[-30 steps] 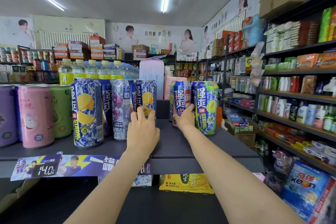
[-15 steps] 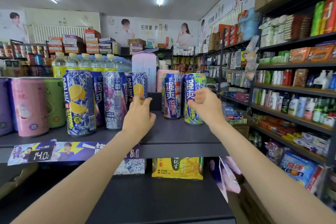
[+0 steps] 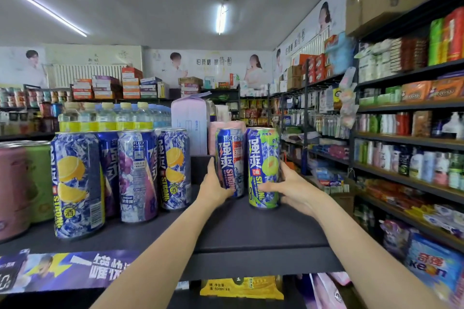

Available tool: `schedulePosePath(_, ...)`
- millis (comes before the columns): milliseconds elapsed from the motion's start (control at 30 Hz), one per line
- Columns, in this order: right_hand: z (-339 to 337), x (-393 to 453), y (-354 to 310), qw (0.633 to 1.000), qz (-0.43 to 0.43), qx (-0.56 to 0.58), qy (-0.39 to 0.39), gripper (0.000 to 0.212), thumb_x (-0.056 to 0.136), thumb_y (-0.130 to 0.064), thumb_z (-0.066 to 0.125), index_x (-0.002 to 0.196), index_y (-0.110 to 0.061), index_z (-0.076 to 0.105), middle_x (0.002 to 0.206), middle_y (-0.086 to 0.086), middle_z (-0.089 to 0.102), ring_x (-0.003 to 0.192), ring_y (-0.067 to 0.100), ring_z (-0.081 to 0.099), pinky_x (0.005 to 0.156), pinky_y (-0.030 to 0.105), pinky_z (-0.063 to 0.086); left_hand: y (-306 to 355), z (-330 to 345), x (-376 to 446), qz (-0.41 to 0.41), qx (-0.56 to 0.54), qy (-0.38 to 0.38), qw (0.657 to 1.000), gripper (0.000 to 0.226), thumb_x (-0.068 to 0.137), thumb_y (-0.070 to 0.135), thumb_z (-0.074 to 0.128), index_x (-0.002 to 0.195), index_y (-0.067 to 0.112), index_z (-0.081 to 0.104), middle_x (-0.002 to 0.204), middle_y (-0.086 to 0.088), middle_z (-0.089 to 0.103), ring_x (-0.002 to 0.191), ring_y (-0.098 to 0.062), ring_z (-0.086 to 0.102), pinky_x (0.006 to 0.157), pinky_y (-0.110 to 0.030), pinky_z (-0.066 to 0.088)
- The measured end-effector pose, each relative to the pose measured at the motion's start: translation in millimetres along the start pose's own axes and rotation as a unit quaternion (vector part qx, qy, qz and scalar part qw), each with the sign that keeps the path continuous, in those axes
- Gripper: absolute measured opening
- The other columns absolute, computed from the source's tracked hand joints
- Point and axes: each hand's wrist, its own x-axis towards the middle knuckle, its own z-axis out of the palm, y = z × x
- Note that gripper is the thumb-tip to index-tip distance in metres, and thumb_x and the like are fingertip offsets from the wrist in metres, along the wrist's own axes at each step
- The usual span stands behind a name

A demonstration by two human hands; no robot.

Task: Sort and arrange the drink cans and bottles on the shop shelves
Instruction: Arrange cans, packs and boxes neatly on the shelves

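Right hand [image 3: 291, 189] grip curls round the green lime can [image 3: 264, 168] at 1 o'clock on the shelf [image 3: 251, 233]; left hand [image 3: 214, 187] clasps the blue can [image 3: 229, 162] touching beside it. Cans likely rigid, slick, moderately heavy; mid-body hold suits. Half a second ago the left hand rested by the lemon cans [image 3: 173, 168].

Blue can [image 3: 229, 160] and green can [image 3: 263, 168] upright, side by side on shelf [image 3: 251, 233].

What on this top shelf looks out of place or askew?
Nothing spilled or damaged. Two cans, blue and green, stand apart from the main row, upright, left hand on blue, right hand gripping green.
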Motion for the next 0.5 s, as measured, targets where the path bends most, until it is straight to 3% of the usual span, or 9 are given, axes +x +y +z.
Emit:
schedulePosePath(100,1,-1,-1,1.000,-0.001,-0.011,-0.006,0.087,0.075,0.002,0.072,0.144,-0.029,0.029,0.126,0.000,0.059,0.111,0.019,0.058,0.092,0.040,0.048,-2,4,2,0.026,0.016,0.014,0.999,0.100,0.077,0.006,0.070,0.148,0.021,0.001,0.131,-0.014,0.052,0.118,-0.031,0.052,0.099,-0.036,0.042)
schedulePosePath(267,1,0,1,1.000,0.004,-0.008,-0.005,0.081,0.076,0.001,0.072,0.141,-0.028,0.033,0.123,0.000,0.060,0.112,0.020,0.058,0.100,0.046,0.044,-1,7,9,0.040,0.026,0.004,0.999,0.114,0.072,0.005,0.074,0.147,0.028,-0.009,0.132,-0.017,0.048,0.117,-0.032,0.052,0.099,-0.042,0.042)
schedulePosePath(500,7,-2,2,0.999,-0.027,-0.011,0.016,0.065,0.077,0.002,0.071,0.129,-0.026,0.041,0.115,-0.002,0.062,0.108,0.018,0.060,0.094,0.039,0.048,-3,15,9,0.042,0.065,0.049,0.996,0.115,0.072,0.014,0.077,0.147,0.027,-0.009,0.128,-0.017,0.049,0.115,-0.035,0.052,0.096,-0.044,0.044)
